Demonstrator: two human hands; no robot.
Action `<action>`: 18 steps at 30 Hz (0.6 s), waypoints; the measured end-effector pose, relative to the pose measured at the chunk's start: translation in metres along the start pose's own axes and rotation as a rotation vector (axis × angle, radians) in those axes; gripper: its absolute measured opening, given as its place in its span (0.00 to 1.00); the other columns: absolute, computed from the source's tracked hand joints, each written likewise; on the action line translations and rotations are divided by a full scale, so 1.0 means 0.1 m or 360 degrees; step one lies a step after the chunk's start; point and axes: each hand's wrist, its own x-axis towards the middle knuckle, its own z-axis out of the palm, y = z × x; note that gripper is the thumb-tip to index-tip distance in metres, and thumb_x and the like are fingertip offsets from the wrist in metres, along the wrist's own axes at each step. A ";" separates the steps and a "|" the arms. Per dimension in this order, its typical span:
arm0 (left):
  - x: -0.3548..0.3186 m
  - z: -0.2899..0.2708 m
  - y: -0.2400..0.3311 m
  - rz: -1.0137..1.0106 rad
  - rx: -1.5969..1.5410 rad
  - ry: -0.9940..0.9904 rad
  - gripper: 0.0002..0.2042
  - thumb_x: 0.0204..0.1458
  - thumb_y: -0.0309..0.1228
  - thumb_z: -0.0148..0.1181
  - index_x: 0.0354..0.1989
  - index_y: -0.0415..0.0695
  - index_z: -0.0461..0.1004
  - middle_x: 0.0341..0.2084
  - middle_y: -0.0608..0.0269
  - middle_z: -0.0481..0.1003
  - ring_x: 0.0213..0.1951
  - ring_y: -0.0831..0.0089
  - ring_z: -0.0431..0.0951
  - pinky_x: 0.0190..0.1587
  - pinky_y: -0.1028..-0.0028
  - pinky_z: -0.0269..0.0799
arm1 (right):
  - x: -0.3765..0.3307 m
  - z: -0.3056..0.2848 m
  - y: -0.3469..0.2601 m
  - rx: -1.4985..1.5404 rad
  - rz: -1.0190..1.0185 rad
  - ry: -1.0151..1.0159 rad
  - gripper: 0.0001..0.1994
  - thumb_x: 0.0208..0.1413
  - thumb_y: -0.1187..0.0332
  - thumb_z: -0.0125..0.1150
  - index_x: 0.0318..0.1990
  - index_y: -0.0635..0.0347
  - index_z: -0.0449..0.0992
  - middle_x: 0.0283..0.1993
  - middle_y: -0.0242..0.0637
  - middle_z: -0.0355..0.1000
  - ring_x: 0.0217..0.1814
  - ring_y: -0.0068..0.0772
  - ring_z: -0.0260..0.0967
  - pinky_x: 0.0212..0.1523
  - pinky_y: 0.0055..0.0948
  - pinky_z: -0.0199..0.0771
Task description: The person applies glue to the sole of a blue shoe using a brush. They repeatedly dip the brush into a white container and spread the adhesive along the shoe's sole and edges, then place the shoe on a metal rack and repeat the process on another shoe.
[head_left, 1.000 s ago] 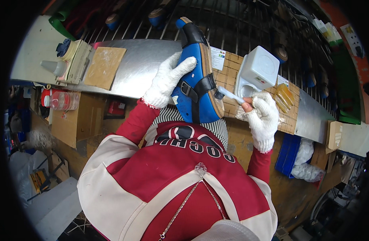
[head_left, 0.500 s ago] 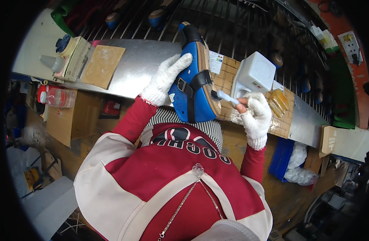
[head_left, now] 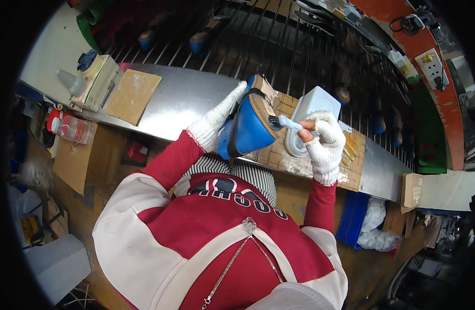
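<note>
A blue shoe point(head_left: 244, 130) with a black strap is held up over the bench's near edge, tilted so that part of its tan sole edge shows. My left hand point(head_left: 217, 120), in a white knitted glove, grips the shoe from its left side; the fingertips are partly hidden behind it. In my right hand point(head_left: 325, 147), gloved with bare thumb and fingertip showing, is a small brush point(head_left: 289, 123) with a pale handle. Its dark bristles are at the sole edge of the shoe, close to the rounded end. A white plastic container point(head_left: 315, 103) stands just behind my right hand.
Tan checked board point(head_left: 266, 154) and yellowish blocks point(head_left: 354, 151) lie on the metal bench point(head_left: 180, 95). A brown sheet point(head_left: 134, 94) lies at the left, beside a box with a nozzle bottle point(head_left: 72, 81). Beyond the bench, a rack of metal rods point(head_left: 271, 44) carries more shoes.
The shoe has been turned and tipped in my left hand, so its buckle is out of sight and the sole faces more upward. My right hand has moved slightly left with the brush.
</note>
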 end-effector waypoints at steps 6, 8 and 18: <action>-0.11 0.10 0.16 0.0004 0.0355 -0.0115 0.24 0.60 0.32 0.63 0.64 0.41 0.66 0.57 0.54 0.73 0.54 0.68 0.78 0.55 0.72 0.79 | 0.22 0.20 0.03 0.0020 -0.0112 -0.0107 0.10 0.44 0.69 0.74 0.35 0.61 0.85 0.36 0.36 0.75 0.42 0.35 0.72 0.43 0.32 0.71; -0.27 0.21 0.29 -0.0101 -0.0250 -0.0152 0.23 0.59 0.28 0.65 0.62 0.40 0.68 0.56 0.54 0.74 0.54 0.69 0.77 0.55 0.74 0.78 | 0.26 0.27 0.04 0.0073 -0.0091 -0.0143 0.10 0.45 0.68 0.74 0.35 0.60 0.85 0.36 0.36 0.75 0.44 0.36 0.71 0.45 0.34 0.69; -0.67 0.07 0.20 -0.0295 -0.0499 0.0040 0.26 0.61 0.36 0.59 0.64 0.38 0.64 0.57 0.48 0.72 0.54 0.63 0.77 0.57 0.68 0.76 | 0.32 0.34 0.05 -0.0151 -0.0275 -0.0279 0.11 0.45 0.65 0.74 0.35 0.59 0.85 0.35 0.36 0.77 0.43 0.37 0.70 0.46 0.34 0.67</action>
